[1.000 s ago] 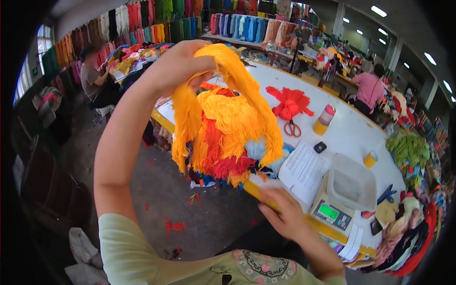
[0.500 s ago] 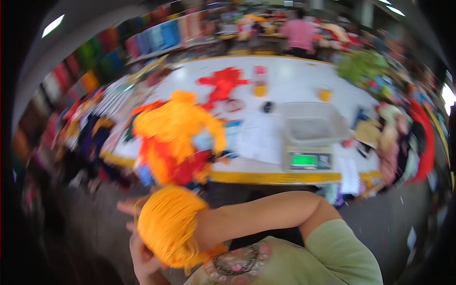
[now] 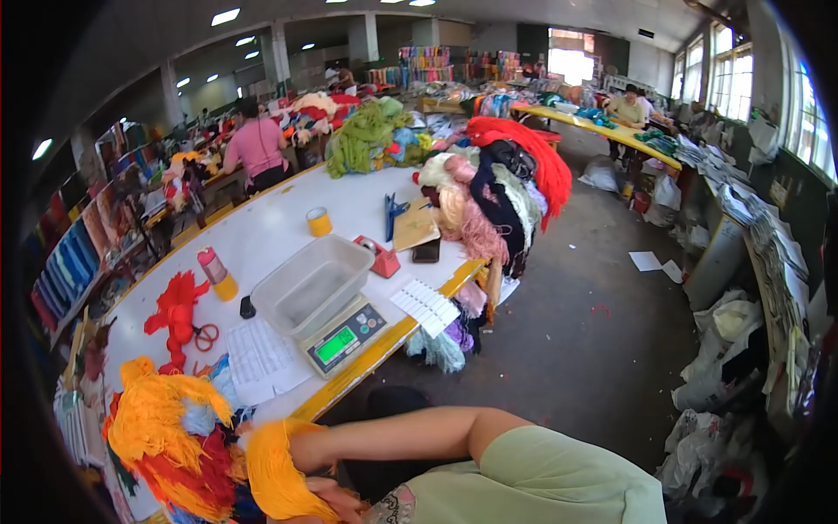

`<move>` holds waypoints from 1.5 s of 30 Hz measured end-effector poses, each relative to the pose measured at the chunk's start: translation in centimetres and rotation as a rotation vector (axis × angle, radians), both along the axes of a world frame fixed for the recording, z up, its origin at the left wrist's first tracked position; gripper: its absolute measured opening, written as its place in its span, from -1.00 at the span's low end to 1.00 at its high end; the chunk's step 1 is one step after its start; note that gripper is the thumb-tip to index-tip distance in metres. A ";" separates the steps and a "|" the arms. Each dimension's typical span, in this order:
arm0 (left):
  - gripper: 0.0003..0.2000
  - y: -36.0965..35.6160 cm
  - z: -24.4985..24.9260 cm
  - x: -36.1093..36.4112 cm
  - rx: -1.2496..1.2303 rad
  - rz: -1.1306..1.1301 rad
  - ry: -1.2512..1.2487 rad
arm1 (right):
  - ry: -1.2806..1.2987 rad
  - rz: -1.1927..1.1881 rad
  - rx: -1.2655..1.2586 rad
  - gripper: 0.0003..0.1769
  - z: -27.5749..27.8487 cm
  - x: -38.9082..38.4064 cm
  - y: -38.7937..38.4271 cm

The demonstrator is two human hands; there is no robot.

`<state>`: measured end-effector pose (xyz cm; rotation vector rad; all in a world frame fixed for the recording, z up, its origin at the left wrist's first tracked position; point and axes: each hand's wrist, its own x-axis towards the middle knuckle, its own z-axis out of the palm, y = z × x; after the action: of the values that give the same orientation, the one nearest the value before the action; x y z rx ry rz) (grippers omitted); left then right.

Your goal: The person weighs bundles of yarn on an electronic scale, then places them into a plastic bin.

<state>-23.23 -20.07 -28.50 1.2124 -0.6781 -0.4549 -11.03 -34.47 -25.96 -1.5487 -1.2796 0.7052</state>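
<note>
A yellow-orange yarn skein is looped around my right wrist. Beyond the loop, my right hand shows only as a small blurred patch beside a yarn pile. My left hand is at the skein's lower right edge, its fingers curled against the strands. The pile of yellow-orange yarn lies at the table's near left corner, with dark red yarn hanging beneath it. Red yarn is spread farther back, and red-handled scissors lie next to it.
A digital scale with a clear plastic bin stands on the white table. Written sheets, a tape roll and a pink-and-yellow bottle surround it. Yarn heaps cover the far end. People work at other tables.
My view has turned right, bringing the aisle and windows in. The skein stays around my right wrist; my left hand has gone from its left side to its lower right edge.
</note>
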 end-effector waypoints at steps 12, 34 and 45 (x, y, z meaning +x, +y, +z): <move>-0.16 -4.7 8.6 2.0 0.235 1.130 -0.300 | 0.974 0.668 0.272 -0.26 -4.8 -0.1 -9.1; -0.32 -7.1 11.3 0.4 0.628 0.942 0.101 | -0.045 -0.214 0.132 -0.59 -1.6 4.2 -20.5; 0.23 -6.0 15.1 0.3 0.997 0.668 -0.627 | -0.813 -0.117 0.454 -0.63 7.5 0.9 -12.6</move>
<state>-22.93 -26.05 -13.45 2.4719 -0.5058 0.2285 -10.16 -47.06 -18.44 -1.5427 -1.7504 -0.3399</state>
